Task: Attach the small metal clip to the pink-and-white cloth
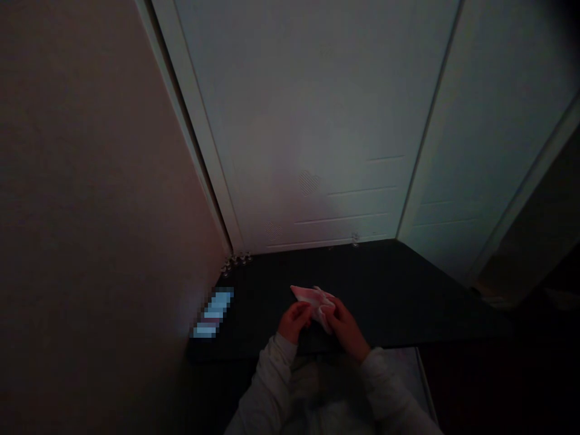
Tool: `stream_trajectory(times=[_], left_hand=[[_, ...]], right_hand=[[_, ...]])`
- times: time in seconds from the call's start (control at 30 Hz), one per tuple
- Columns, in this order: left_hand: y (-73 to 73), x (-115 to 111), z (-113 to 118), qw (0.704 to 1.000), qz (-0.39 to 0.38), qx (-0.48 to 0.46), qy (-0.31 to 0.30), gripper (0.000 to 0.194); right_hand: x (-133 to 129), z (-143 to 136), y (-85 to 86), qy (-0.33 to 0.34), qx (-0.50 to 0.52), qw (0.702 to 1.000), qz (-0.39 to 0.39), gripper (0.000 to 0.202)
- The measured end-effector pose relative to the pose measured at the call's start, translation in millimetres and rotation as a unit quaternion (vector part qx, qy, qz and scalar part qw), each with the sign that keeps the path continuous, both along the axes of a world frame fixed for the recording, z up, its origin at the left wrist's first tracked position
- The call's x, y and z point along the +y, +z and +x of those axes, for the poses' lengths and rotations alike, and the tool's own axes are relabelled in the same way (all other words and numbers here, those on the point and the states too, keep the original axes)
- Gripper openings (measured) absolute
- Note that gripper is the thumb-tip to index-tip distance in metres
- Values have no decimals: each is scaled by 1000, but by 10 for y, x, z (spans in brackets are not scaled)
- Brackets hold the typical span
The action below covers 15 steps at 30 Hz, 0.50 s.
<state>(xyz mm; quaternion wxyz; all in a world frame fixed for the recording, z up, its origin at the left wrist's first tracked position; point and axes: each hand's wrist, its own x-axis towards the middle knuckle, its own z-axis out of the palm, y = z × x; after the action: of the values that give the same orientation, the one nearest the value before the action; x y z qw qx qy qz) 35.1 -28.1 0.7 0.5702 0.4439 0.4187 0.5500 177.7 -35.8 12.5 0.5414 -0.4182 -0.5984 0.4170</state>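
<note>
Just above the near part of the dark table, I hold a soft-looking pink and white folded piece. In the dim light I cannot tell whether it is cloth or paper. Its pointed corner sticks out to the upper left. My left hand is closed with its fingertips at the lower left edge of the piece. Wrapped round the right side of it is my right hand, thumb and fingers bent over the bunched part. Some fingertips are hidden by the folds.
A lit, blurred-out screen lies at the table's left end. Several small shiny objects sit in the back left corner, and another small shiny object stands by the white panel. A wall borders the left side.
</note>
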Motion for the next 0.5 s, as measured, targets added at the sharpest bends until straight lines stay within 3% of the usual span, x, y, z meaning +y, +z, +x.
stream_trajectory(times=[0.23,0.5], left_hand=[[-13,-13,-23,995,-32,-97,6,45],[-19,-8,-23,993,-18,-118,1,38]], right_hand=[[17,-4,-61,37,20,999,-10,35],[22,-12,-56,27,-21,999,-10,41]])
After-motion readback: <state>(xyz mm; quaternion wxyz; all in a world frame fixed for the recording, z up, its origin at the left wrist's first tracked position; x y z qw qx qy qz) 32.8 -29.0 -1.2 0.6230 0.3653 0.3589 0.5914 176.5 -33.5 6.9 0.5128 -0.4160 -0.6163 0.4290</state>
